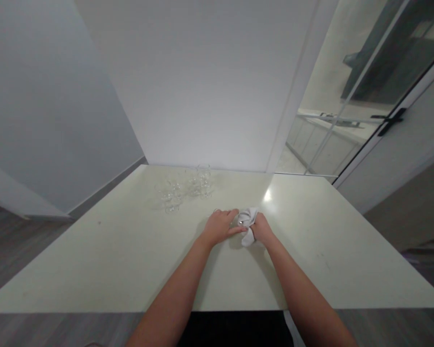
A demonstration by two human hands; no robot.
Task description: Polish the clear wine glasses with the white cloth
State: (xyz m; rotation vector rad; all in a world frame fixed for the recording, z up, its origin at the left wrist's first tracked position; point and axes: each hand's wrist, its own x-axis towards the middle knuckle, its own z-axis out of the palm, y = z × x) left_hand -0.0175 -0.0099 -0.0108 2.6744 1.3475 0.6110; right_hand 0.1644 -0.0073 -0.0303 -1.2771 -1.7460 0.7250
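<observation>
Near the middle of the pale table, my left hand (pixel 221 225) is closed around a clear glass (pixel 240 223), with thumb and fingers on either side of it. On the right, my right hand (pixel 262 228) grips a white cloth (pixel 248 237), which is bunched against the glass. Part of the cloth hangs down beside my right hand. The glass is partly hidden by the cloth and my fingers, so its exact shape is hard to make out.
Several clear glasses (pixel 204 180) stand at the back left of the table (pixel 123 260), some nearer the front (pixel 172 202). A white wall rises behind the table. A glass-paned partition and a door with a black handle (pixel 392 121) are at the right.
</observation>
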